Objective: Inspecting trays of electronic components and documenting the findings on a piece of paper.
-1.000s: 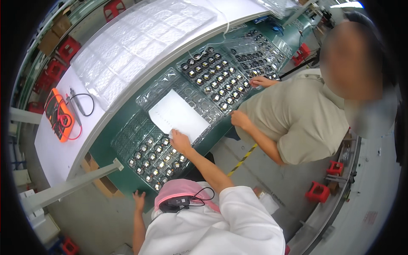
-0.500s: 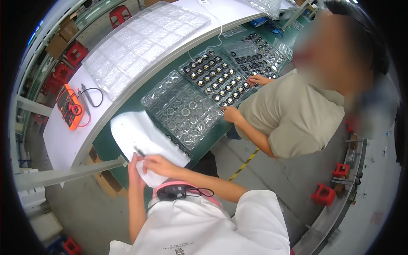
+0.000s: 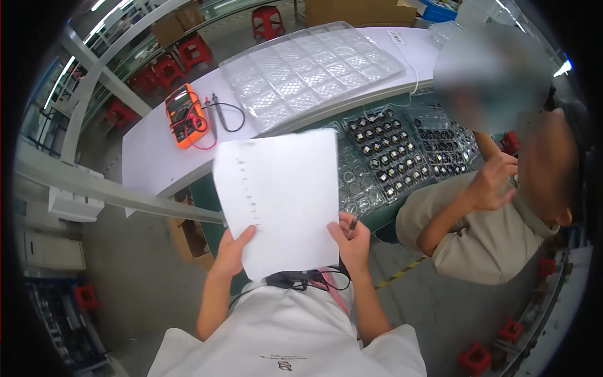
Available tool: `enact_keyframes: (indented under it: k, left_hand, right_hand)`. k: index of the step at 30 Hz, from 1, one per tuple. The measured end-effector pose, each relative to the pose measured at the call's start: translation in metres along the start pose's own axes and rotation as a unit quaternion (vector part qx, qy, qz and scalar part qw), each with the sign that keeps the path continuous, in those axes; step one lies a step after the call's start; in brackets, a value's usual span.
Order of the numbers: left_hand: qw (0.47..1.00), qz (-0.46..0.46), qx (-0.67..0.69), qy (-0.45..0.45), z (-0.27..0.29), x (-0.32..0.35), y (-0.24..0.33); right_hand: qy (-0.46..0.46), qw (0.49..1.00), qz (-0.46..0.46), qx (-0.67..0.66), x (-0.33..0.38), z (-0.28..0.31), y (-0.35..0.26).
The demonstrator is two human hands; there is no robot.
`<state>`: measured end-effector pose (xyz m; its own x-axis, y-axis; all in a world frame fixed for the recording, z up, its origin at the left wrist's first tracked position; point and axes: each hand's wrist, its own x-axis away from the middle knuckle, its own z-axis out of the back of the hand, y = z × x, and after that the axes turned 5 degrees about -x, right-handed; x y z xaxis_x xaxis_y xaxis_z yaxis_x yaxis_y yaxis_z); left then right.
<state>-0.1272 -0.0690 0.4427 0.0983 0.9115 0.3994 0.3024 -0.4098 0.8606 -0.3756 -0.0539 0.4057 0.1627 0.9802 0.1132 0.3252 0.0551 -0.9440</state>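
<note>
Both hands clamped on white paper sheet (image 3: 279,195), held up at frame ctr. Left hand (image 3: 233,250) gripped its 7 o'clock corner; right hand (image 3: 352,242) its 5 o'clock corner, w/ pen (image 3: 353,222). Orange multimeter (image 3: 185,123) at 10 o'clock; co-worker's hand (image 3: 492,184) at 3.

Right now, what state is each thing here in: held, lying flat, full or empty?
Sheet of paper: held up off the bench by both hands.
Left hand: gripping the sheet's lower left edge.
Right hand: gripping the lower right edge, a pen tucked in its fingers.
Orange multimeter: lying flat on the white table, leads attached.
Clear blister tray: flat on the table, pockets look empty.
Component trays: on the green bench, partly filled.
</note>
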Motion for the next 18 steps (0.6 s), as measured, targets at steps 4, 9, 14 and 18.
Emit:
enact_keyframes:
  k: [4,9,14,18]
  left_hand:
    - [0.998,0.002,-0.054,0.01,0.001,0.009,-0.006]
    - [0.998,0.026,0.031,-0.039,-0.001,0.021,0.003]
    - [0.991,0.041,0.103,-0.07,0.003,0.025,0.001]
    - [0.988,0.036,0.12,-0.091,0.004,0.026,0.003]
  right_hand:
    - [0.094,0.992,0.038,0.071,0.006,-0.008,-0.008]
    - [0.104,0.993,0.031,0.044,0.015,-0.002,-0.009]
    - [0.099,0.993,0.043,0.049,0.017,-0.002,-0.001]
    - [0.099,0.993,0.037,0.053,0.021,-0.001,0.0]
